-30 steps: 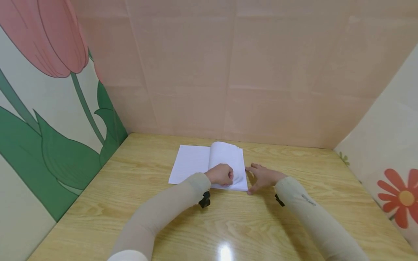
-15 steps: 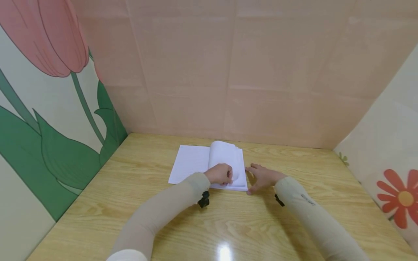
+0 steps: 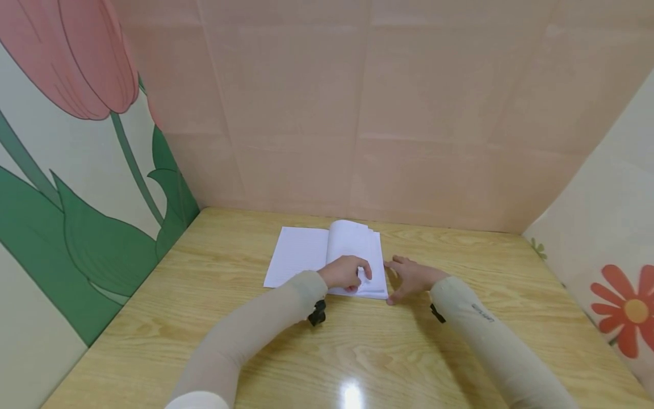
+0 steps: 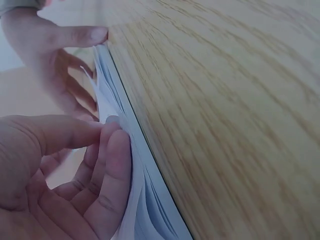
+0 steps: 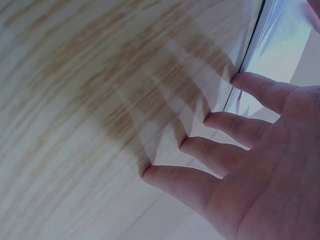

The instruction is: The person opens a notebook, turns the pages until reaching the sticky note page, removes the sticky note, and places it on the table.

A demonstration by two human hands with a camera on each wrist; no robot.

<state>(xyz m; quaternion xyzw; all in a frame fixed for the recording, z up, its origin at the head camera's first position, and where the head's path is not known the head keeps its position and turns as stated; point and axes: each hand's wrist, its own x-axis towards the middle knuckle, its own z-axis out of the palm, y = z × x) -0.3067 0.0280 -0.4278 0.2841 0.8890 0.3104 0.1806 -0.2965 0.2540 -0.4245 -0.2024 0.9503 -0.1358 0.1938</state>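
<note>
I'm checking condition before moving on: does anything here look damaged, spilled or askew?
Nothing looks spilled or damaged. Only the right-hand pages of the open notebook look uneven, bulging upward with stepped edges, probably because the left hand is handling them.

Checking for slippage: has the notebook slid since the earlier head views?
No: the notebook shows no visible shift in any direction against the table.

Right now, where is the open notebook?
In the head view, the open notebook lies on the wooden table, around mid-width and toward the far edge, with the left hand over its right half and the right hand at its right edge.
</note>
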